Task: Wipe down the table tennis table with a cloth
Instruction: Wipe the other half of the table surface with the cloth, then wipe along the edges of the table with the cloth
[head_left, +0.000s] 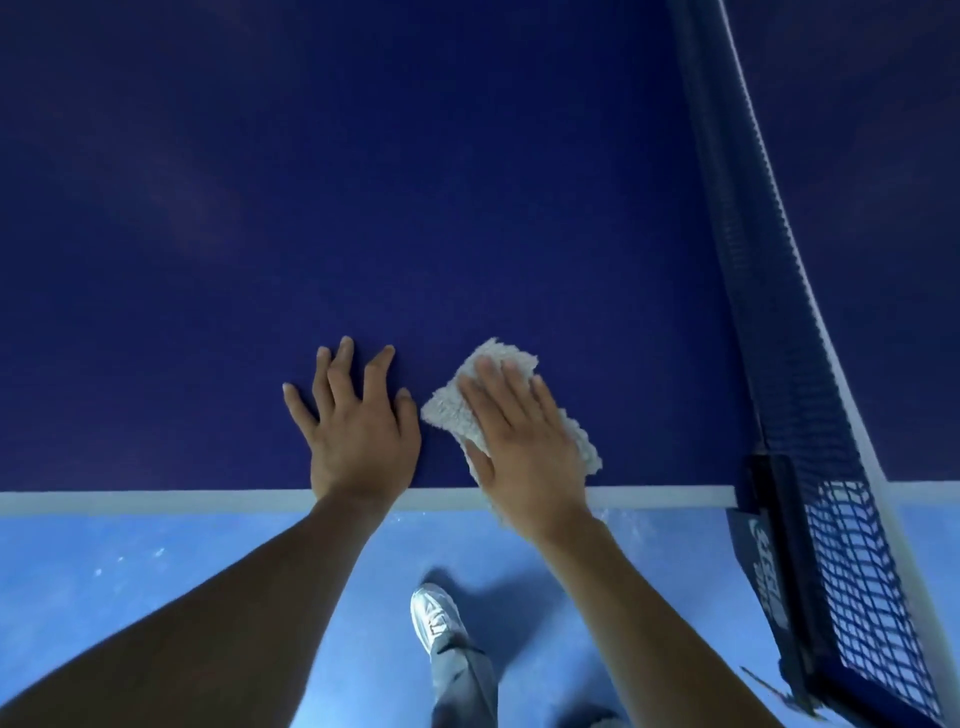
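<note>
Wiping is under way: the right hand (524, 447) presses a fluffy white cloth (457, 405) flat-fingered on the blue bench (363, 208) near its edge, beside the net (789, 338); the left hand (353, 421) rests splayed alongside. Next, I judge, a sweep farther out.

Bench (363, 182): playing surface uniform dark navy blue, with faint lighter streaks in places. A white line (156, 501) runs along its near edge.

Cloth (452, 410): off-white, fluffy looped pile, no print.

Net (857, 597): dark blue cord in a regular open mesh, with the lighter floor showing through the holes at the near end. A narrow white band (811, 296) runs along the top edge.

Net bracket (769, 571): dark blue, with white lettering, not legible.

Floor (156, 561): light blue, with scattered white specks and scuffs.

Shoe (434, 616): white to silver-grey.

Trouser leg (462, 686): plain grey.
</note>
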